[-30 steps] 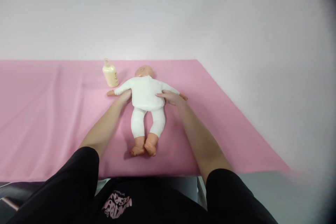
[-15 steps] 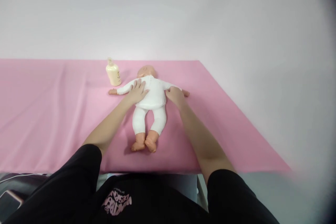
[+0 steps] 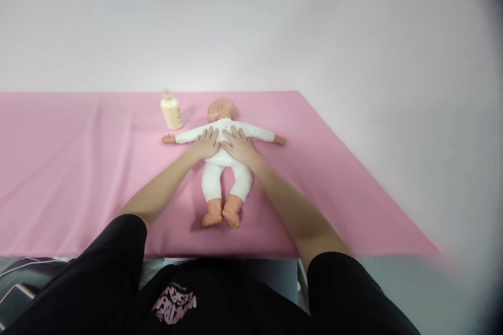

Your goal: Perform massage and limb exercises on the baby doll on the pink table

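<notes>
Doll (image 3: 223,158) lies head far, feet near, long axis fore-aft; L hand (image 3: 207,144) & R hand (image 3: 239,146) splayed flat on torso, angled inward, gripping nth.

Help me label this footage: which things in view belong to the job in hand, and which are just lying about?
In the job:
doll
left hand and right hand, both spread on its torso
pink cloth beneath it

Lying about, seemingly:
pump bottle, untouched
phone-like object, lower left
white cable
</notes>
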The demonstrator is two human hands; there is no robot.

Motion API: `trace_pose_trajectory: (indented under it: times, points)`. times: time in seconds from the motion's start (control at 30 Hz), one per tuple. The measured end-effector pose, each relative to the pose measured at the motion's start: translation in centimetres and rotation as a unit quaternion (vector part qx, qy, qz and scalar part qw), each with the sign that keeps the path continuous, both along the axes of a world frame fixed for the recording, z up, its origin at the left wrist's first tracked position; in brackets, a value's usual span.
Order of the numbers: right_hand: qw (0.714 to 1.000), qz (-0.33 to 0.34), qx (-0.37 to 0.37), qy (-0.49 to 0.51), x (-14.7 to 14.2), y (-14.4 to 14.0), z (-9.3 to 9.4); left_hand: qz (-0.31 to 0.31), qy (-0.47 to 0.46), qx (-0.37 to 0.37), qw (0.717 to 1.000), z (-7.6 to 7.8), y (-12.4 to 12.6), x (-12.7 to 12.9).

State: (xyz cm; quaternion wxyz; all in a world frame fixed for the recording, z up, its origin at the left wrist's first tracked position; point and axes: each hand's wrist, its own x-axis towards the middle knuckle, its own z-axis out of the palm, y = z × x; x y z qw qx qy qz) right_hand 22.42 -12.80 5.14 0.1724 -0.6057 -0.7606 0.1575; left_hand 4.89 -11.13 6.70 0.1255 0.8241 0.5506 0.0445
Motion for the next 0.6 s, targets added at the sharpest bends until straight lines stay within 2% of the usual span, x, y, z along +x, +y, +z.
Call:
trace_pose_trajectory:
  times: [0.07,0.1,0.23,0.3,0.33,0.4,0.47,0.53,0.6]
  points:
    - [1.000,0.002,-0.009,0.007,0.1,0.1,0.0,-0.012,-0.002,0.034,0.999,1.3,1.1,-1.0]
    - [1.000,0.003,-0.014,0.012,0.1,0.2,0.0,0.003,-0.014,0.069,0.998,2.3,1.9,-1.7]
    - [0.999,-0.002,-0.026,0.023,0.2,0.3,0.1,0.111,-0.086,0.216,0.966,6.7,5.9,-5.4]
    - [0.999,-0.002,-0.028,0.019,0.2,0.2,0.2,0.157,-0.083,0.247,0.953,8.3,7.7,-7.5]
    - [0.999,-0.001,-0.028,0.016,0.1,0.2,0.2,0.182,-0.074,0.232,0.953,8.8,8.3,-8.4]
    - [1.000,0.003,-0.026,0.008,0.1,0.2,0.2,0.219,-0.053,0.205,0.953,9.2,9.0,-9.5]
    - [1.000,0.005,-0.023,0.003,0.1,0.2,0.2,0.218,-0.055,0.220,0.949,9.0,8.6,-9.2]
    - [1.000,0.001,-0.020,0.012,-0.1,0.0,0.4,0.178,-0.089,0.250,0.948,8.3,7.5,-7.3]
    - [0.998,-0.004,0.000,0.059,-0.4,-0.6,1.1,0.122,-0.163,0.206,0.957,7.2,5.7,-4.1]
